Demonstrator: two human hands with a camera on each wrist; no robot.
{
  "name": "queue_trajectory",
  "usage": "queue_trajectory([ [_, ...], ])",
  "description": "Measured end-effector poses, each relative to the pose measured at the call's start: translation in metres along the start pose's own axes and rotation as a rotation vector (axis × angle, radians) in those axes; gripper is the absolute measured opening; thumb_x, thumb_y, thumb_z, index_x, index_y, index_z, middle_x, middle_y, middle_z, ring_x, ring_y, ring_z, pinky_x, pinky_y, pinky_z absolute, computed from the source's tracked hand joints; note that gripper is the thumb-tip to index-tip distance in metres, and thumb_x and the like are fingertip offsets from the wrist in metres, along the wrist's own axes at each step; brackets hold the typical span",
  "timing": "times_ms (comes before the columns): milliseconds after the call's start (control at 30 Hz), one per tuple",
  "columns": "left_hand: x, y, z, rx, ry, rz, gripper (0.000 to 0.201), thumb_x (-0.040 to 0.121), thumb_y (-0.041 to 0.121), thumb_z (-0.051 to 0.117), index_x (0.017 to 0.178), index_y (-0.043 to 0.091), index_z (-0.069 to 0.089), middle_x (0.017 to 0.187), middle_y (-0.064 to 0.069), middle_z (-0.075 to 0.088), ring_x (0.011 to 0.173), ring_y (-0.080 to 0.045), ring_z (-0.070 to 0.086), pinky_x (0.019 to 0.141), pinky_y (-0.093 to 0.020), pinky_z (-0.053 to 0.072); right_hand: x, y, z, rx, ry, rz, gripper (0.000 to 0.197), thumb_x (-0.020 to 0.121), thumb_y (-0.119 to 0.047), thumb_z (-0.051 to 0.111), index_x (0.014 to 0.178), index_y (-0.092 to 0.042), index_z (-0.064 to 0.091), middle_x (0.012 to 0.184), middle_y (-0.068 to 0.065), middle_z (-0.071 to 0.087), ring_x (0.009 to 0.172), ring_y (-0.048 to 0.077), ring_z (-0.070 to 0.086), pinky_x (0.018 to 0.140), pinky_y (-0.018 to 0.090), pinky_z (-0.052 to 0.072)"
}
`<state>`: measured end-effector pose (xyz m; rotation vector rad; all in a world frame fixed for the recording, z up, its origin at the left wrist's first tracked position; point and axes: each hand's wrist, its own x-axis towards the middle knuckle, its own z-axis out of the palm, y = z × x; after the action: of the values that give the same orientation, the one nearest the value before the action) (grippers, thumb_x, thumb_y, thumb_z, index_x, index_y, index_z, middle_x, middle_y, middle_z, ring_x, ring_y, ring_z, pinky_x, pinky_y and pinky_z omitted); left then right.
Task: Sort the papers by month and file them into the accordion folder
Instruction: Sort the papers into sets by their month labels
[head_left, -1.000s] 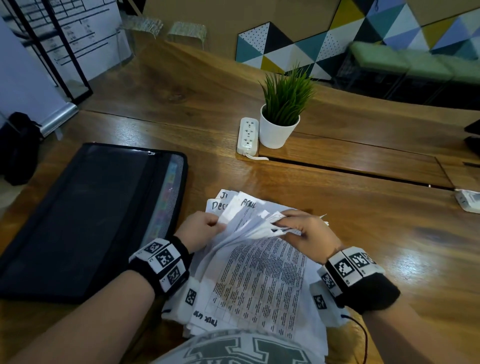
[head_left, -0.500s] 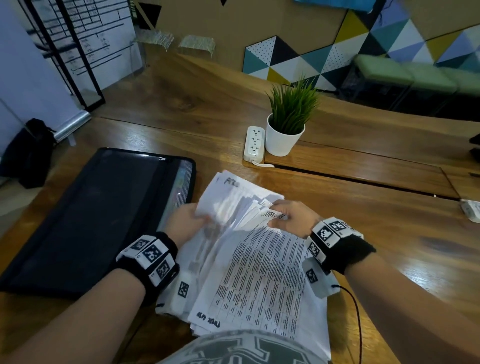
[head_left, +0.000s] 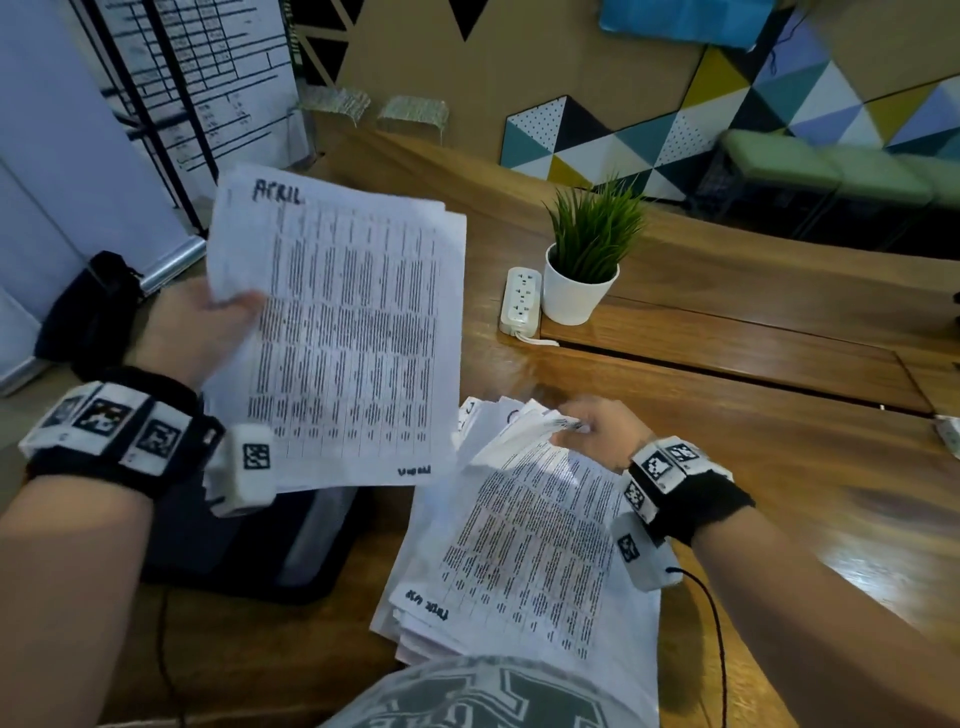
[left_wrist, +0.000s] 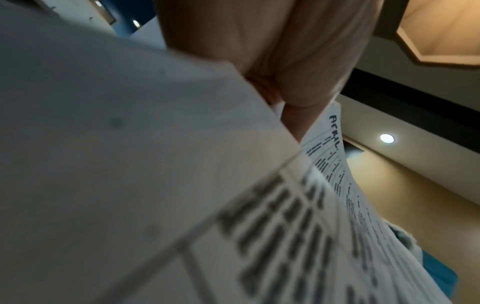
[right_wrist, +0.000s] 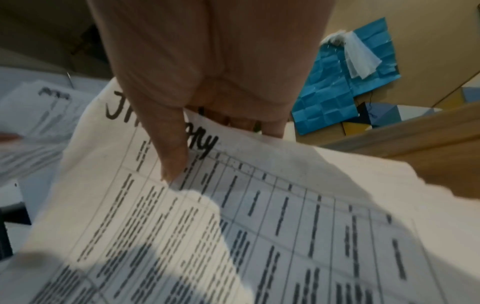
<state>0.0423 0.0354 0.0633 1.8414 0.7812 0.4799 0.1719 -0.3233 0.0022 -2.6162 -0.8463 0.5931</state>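
My left hand (head_left: 208, 327) holds a thin sheaf of printed sheets headed "APRIL" (head_left: 353, 332) up in the air, thumb on the front, above the black accordion folder (head_left: 249, 540), which the sheets mostly hide. In the left wrist view the thumb (left_wrist: 298, 96) pinches the April sheets (left_wrist: 335, 156). My right hand (head_left: 597, 431) grips the top edges of the paper pile (head_left: 530, 545) lying on the table before me. In the right wrist view its thumb (right_wrist: 168, 148) presses a sheet with a handwritten heading starting with "J" (right_wrist: 259, 205).
A white potted plant (head_left: 582, 260) and a white power strip (head_left: 522, 301) stand beyond the pile on the wooden table (head_left: 779, 467). A black bag (head_left: 93, 312) sits on the floor at the left. A cable (head_left: 717, 649) runs from my right wrist.
My left hand has pulled the April sheets out of the pile and lifted them up to the left, over the folder. My right hand stayed on the pile's top edges.
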Motion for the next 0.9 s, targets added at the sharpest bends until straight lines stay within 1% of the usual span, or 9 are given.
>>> queue_trajectory([
  [100,0.004,-0.009,0.0,-0.053,-0.049,-0.009,0.039,0.079,0.038,0.069,0.109,0.014,0.067,0.107,-0.004,0.069,0.103,-0.029,0.063,0.094,-0.052,0.048,-0.038,-0.006,-0.022,0.058,-0.055,-0.048,0.024,0.087,-0.02,0.061,0.111,-0.024,0.063,0.111,-0.012,0.059,0.095,0.005,0.058,0.088,0.022,0.048],
  [200,-0.004,-0.016,0.022,-0.103,-0.128,-0.028,0.02,0.084,0.026,0.068,0.097,0.011,0.068,0.109,-0.002,0.07,0.103,-0.026,0.064,0.094,-0.05,0.048,-0.083,-0.009,-0.05,0.072,-0.12,-0.123,0.026,0.084,-0.021,0.065,0.09,-0.046,0.06,0.103,-0.016,0.067,0.089,-0.003,0.062,0.084,0.021,0.05],
  [300,-0.022,-0.024,0.057,-0.112,-0.211,-0.071,0.031,0.087,0.018,0.065,0.116,0.005,0.064,0.112,-0.011,0.067,0.101,-0.029,0.064,0.094,-0.048,0.049,-0.129,-0.018,-0.08,0.124,-0.171,-0.13,0.019,0.082,-0.022,0.065,0.096,-0.035,0.07,0.097,-0.021,0.07,0.092,-0.004,0.063,0.084,0.024,0.051],
  [467,-0.061,-0.037,0.117,-0.089,-0.439,-0.157,0.027,0.09,0.009,0.06,0.115,0.001,0.063,0.11,-0.013,0.067,0.099,-0.029,0.064,0.09,-0.042,0.051,-0.166,-0.039,-0.132,0.255,-0.189,-0.132,0.014,0.084,-0.034,0.065,0.096,-0.031,0.071,0.101,-0.017,0.07,0.096,0.003,0.065,0.083,0.022,0.051],
  [533,-0.078,-0.043,0.136,-0.083,-0.501,-0.177,0.025,0.089,0.006,0.061,0.112,-0.004,0.063,0.11,-0.015,0.065,0.1,-0.029,0.062,0.091,-0.04,0.049,-0.159,-0.044,-0.145,0.245,-0.102,-0.097,0.016,0.081,-0.038,0.068,0.093,-0.029,0.071,0.096,-0.017,0.071,0.092,0.002,0.067,0.079,0.018,0.051],
  [600,-0.093,-0.055,0.15,-0.075,-0.579,-0.166,0.021,0.089,0.005,0.062,0.106,-0.007,0.065,0.107,-0.018,0.066,0.099,-0.029,0.062,0.089,-0.038,0.049,-0.139,-0.044,-0.144,0.225,-0.013,-0.063,0.015,0.08,-0.021,0.07,0.094,-0.025,0.07,0.093,-0.018,0.071,0.089,-0.001,0.066,0.079,0.013,0.048],
  [667,-0.107,-0.065,0.159,-0.093,-0.64,-0.133,0.016,0.088,0.001,0.062,0.1,-0.009,0.065,0.104,-0.019,0.065,0.097,-0.027,0.06,0.083,-0.034,0.048,-0.109,-0.041,-0.13,0.183,-0.025,-0.023,0.021,0.08,-0.013,0.069,0.099,-0.022,0.067,0.098,-0.015,0.071,0.091,0.001,0.065,0.086,0.021,0.048],
  [767,-0.121,-0.074,0.165,-0.055,-0.641,-0.04,0.019,0.081,0.006,0.065,0.099,0.011,0.064,0.099,-0.007,0.068,0.096,-0.021,0.061,0.084,-0.033,0.049,-0.065,-0.027,-0.086,0.027,-0.114,0.063,0.024,0.084,-0.014,0.065,0.107,-0.02,0.064,0.108,-0.01,0.065,0.097,0.008,0.06,0.094,0.029,0.044],
  [900,-0.122,-0.078,0.162,-0.112,-0.614,-0.061,0.061,0.068,0.011,0.058,0.127,0.022,0.045,0.107,-0.001,0.065,0.101,-0.022,0.063,0.092,-0.037,0.049,-0.032,-0.017,-0.026,-0.029,-0.114,0.077,0.026,0.089,-0.011,0.056,0.115,-0.014,0.059,0.118,0.002,0.063,0.108,0.018,0.058,0.092,0.03,0.044],
])
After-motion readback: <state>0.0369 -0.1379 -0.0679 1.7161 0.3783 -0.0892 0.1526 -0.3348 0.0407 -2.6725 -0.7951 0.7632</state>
